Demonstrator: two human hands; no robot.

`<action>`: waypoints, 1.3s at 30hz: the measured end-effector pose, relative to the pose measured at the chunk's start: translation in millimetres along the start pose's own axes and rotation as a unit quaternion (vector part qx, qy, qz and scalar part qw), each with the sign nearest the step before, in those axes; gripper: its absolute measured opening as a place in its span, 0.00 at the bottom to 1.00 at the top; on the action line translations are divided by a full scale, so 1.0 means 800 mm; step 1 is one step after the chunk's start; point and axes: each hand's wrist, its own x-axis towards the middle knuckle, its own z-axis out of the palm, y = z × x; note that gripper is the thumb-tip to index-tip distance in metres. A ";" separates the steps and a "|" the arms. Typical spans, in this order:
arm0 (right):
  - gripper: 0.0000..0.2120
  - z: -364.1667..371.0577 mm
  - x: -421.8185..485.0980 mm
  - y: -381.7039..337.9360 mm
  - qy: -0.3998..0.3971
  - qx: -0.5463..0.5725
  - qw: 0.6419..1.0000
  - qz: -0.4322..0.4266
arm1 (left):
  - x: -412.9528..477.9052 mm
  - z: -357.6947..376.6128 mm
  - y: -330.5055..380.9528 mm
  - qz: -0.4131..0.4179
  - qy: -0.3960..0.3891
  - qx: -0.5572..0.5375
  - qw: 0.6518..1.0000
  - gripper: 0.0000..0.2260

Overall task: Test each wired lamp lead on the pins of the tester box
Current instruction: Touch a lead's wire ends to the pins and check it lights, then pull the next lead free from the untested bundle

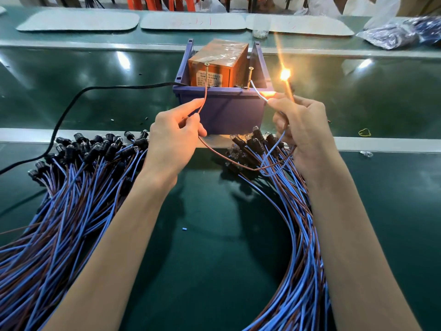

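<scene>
The tester box point(216, 65) is orange and sits in a blue bin point(226, 108), with two screw pins, the left pin point(206, 68) and the right pin point(250, 72), standing up at its front. My left hand point(174, 137) pinches a brown wire point(204, 96) whose end reaches up to the left pin. My right hand point(303, 130) grips a lamp lead; its pale blue wire point(259, 93) touches the right pin. The lamp point(285, 74) above my right hand glows bright orange.
A large pile of blue and brown lamp leads point(78, 187) lies at the left, another bundle point(293, 211) curves along the right. A black power cable point(71, 103) runs left from the bin. White mats point(78, 20) and bags point(401, 32) lie at the back.
</scene>
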 end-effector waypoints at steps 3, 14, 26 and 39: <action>0.04 -0.001 0.000 0.000 -0.002 0.000 1.000 0.000 | 0.000 0.000 0.000 0.001 0.000 0.000 1.000 0.16; 0.06 -0.001 -0.004 -0.003 -0.004 -0.006 1.000 -0.002 | -0.002 -0.001 0.001 0.000 -0.004 0.000 1.000 0.15; 0.06 0.000 -0.007 -0.006 -0.005 -0.011 1.000 0.003 | -0.003 0.000 0.002 0.003 -0.006 0.007 1.000 0.15; 0.08 0.008 -0.010 -0.011 -0.098 -0.080 0.992 0.004 | -0.026 0.005 0.040 0.133 -0.072 0.133 0.979 0.26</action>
